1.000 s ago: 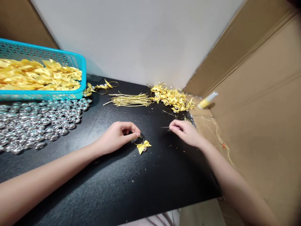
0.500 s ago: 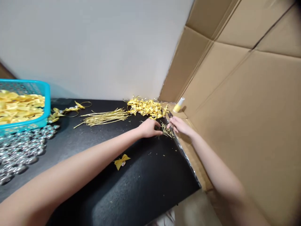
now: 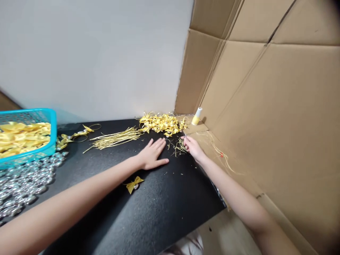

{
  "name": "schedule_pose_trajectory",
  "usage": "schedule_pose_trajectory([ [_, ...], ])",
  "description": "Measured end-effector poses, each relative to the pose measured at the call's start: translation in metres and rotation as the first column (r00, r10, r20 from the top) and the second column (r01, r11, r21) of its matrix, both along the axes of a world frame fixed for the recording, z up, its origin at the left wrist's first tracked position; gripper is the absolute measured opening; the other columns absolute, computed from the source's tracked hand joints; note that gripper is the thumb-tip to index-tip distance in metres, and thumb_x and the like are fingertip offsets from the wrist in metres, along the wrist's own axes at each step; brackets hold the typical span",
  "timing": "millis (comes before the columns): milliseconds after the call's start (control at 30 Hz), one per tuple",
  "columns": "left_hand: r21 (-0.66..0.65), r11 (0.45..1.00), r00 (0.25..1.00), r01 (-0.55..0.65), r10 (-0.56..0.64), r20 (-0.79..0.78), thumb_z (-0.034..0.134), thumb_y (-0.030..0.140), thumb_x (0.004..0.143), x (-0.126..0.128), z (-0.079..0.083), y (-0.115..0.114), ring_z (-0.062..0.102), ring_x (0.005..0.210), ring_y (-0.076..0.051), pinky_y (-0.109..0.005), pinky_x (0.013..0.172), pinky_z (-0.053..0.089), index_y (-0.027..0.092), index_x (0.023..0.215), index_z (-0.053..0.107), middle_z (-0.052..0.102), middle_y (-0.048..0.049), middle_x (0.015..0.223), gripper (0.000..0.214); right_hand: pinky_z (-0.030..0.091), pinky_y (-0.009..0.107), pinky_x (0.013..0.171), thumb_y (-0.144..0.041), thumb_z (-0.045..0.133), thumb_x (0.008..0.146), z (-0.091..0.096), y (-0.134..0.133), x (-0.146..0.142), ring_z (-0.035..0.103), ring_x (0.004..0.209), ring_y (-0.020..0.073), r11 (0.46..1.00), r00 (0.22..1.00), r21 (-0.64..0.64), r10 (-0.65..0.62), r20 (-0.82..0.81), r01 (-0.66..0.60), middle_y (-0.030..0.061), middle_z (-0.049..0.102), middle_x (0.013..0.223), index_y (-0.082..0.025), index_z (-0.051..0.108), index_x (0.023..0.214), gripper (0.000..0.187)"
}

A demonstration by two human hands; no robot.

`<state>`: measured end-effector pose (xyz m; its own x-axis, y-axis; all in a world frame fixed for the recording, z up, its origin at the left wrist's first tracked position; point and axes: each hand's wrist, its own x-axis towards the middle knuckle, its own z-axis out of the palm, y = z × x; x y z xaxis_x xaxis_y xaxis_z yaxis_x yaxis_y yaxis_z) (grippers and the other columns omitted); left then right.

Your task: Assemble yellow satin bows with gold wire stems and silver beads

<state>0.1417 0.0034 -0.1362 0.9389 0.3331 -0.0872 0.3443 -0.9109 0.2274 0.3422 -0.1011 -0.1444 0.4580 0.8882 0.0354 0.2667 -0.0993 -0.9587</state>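
My left hand [image 3: 152, 155] lies on the black table with its fingers spread and nothing in it. My right hand [image 3: 193, 148] is closed at the table's right edge, around a slim dark and metallic thing mostly hidden by the fingers. Beside its fingertips lies a loose heap of short gold clippings [image 3: 178, 148]. Behind both hands is a pile of yellow ribbon bows [image 3: 159, 123] with silvery beads. A bundle of gold wire ties [image 3: 115, 138] lies to the left of the pile. One single yellow bow [image 3: 135, 185] with a bead rests nearer to me, below my left wrist.
At the left stands a turquoise basket [image 3: 54, 131] of yellow bows, with many silver beads [image 3: 23, 187] in front. Several strung bows [image 3: 77, 134] lie beside it. A white and yellow thread cone [image 3: 197, 117] stands on cardboard at the back right. Cardboard walls [image 3: 265, 106] enclose the right side.
My left hand has moved left from the clippings and flattened on the table with fingers spread. My right hand stays closed beside the clippings. The view has shifted slightly.
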Motion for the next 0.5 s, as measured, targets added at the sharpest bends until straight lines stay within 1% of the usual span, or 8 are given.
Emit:
schedule_pose_trajectory([
  [67, -0.119, 0.985, 0.991, 0.125, -0.119, 0.062, 0.041, 0.062, 0.086, 0.011, 0.002, -0.015, 0.015, 0.147, -0.031, -0.056, 0.117, 0.006, 0.009, 0.151, 0.021, 0.017, -0.0193, 0.158, 0.086, 0.040, 0.025, 0.054, -0.053, 0.043, 0.088, 0.007, 0.005, 0.001, 0.050, 0.055, 0.0115, 1.000, 0.997, 0.015, 0.016, -0.079, -0.015, -0.0008, 0.052, 0.069, -0.018, 0.060, 0.104, 0.043],
  [100, -0.168, 0.974, 0.984, 0.154, -0.135, 0.118, 0.045, 0.061, 0.085, 0.017, 0.004, -0.021, 0.016, 0.147, -0.031, -0.056, 0.117, 0.007, 0.009, 0.151, 0.020, 0.016, -0.0198, 0.158, 0.087, 0.040, 0.025, 0.054, -0.053, 0.045, 0.088, 0.013, 0.005, 0.002, 0.050, 0.054, 0.0107, 0.999, 0.988, 0.032, 0.031, -0.150, -0.027, -0.0011, 0.052, 0.069, -0.018, 0.060, 0.103, 0.041],
  [167, -0.226, 0.968, 0.951, 0.106, -0.033, 0.307, 0.053, 0.052, 0.084, 0.030, 0.009, -0.026, 0.023, 0.145, -0.031, -0.053, 0.117, 0.016, 0.009, 0.148, 0.027, 0.024, -0.0202, 0.157, 0.082, 0.041, 0.024, 0.054, -0.050, 0.054, 0.084, 0.023, 0.004, 0.002, 0.051, 0.055, 0.0098, 0.995, 0.935, 0.081, 0.085, -0.345, -0.061, -0.0016, 0.053, 0.069, -0.018, 0.061, 0.100, 0.036],
  [267, -0.378, 0.925, 0.847, -0.027, 0.222, 0.483, 0.058, 0.041, 0.083, 0.045, 0.018, -0.027, 0.050, 0.128, -0.028, -0.043, 0.107, 0.039, 0.011, 0.136, 0.047, 0.054, -0.0184, 0.139, 0.062, 0.042, 0.024, 0.055, -0.046, 0.064, 0.078, 0.032, 0.000, 0.001, 0.052, 0.057, 0.0103, 0.985, 0.820, 0.137, 0.164, -0.548, -0.106, -0.0014, 0.055, 0.070, -0.019, 0.062, 0.100, 0.034],
  [300, -0.410, 0.912, 0.838, -0.031, 0.247, 0.487, 0.059, 0.040, 0.083, 0.047, 0.022, -0.027, 0.057, 0.121, -0.027, -0.041, 0.102, 0.044, 0.012, 0.130, 0.052, 0.061, -0.0166, 0.131, 0.056, 0.043, 0.025, 0.056, -0.047, 0.064, 0.077, 0.032, -0.001, 0.000, 0.053, 0.059, 0.0112, 0.986, 0.844, 0.129, 0.159, -0.512, -0.107, -0.0006, 0.056, 0.072, -0.019, 0.062, 0.100, 0.036],
  [367, -0.387, 0.922, 0.869, -0.006, 0.196, 0.455, 0.062, 0.040, 0.081, 0.043, 0.031, -0.027, 0.061, 0.113, -0.027, -0.040, 0.099, 0.047, 0.014, 0.121, 0.060, 0.066, -0.0145, 0.122, 0.048, 0.044, 0.027, 0.058, -0.048, 0.066, 0.073, 0.027, -0.002, 0.000, 0.054, 0.063, 0.0134, 0.993, 0.937, 0.099, 0.095, -0.336, -0.065, 0.0019, 0.059, 0.076, -0.019, 0.064, 0.099, 0.039],
  [433, -0.270, 0.963, 0.904, -0.008, 0.123, 0.410, 0.064, 0.039, 0.079, 0.026, 0.041, -0.026, 0.060, 0.114, -0.029, -0.041, 0.100, 0.045, 0.014, 0.113, 0.065, 0.067, -0.0144, 0.120, 0.042, 0.044, 0.028, 0.060, -0.045, 0.072, 0.066, 0.017, -0.002, 0.001, 0.053, 0.067, 0.0142, 0.994, 0.994, 0.104, -0.009, -0.112, 0.020, 0.0033, 0.058, 0.080, -0.018, 0.068, 0.092, 0.038],
  [500, -0.162, 0.985, 0.916, -0.060, 0.119, 0.384, 0.063, 0.038, 0.080, -0.003, 0.049, -0.022, 0.058, 0.114, -0.030, -0.043, 0.099, 0.045, 0.016, 0.108, 0.067, 0.067, -0.0128, 0.119, 0.036, 0.043, 0.028, 0.062, -0.043, 0.076, 0.059, 0.007, -0.001, 0.001, 0.050, 0.067, 0.0137, 0.988, 0.996, 0.136, -0.084, 0.033, 0.079, 0.0029, 0.055, 0.081, -0.018, 0.070, 0.084, 0.036],
])
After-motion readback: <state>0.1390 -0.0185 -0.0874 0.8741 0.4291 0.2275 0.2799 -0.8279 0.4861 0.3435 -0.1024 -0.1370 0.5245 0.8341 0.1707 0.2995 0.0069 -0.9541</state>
